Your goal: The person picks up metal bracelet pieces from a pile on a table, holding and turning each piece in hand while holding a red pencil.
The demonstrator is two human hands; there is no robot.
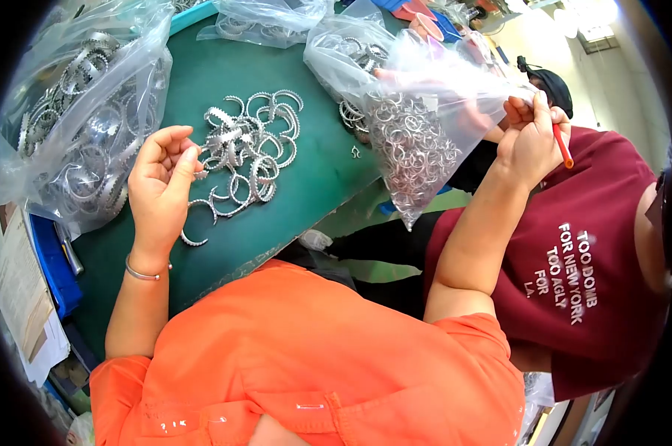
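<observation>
My right hand (533,141) is raised at the right, its fingers closed on the gathered top of a clear plastic bag (477,85). A slim red stick (563,146), perhaps a pen, juts out from the same hand. Many small silvery metal rings (414,145) fill the bag's lower corner, which hangs past the table edge. On the left, my left hand (163,167) hovers with loosely curled fingers and seems to hold nothing. Right beside it lies a loose pile of larger, toothed, open metal rings (250,141) on the green table (306,178).
A big clear bag of metal rings (90,141) stands at the left, near a blue tray (57,264) and papers (31,320). More bagged rings (265,22) lie at the back. A person in a maroon shirt (514,282) is close on the right.
</observation>
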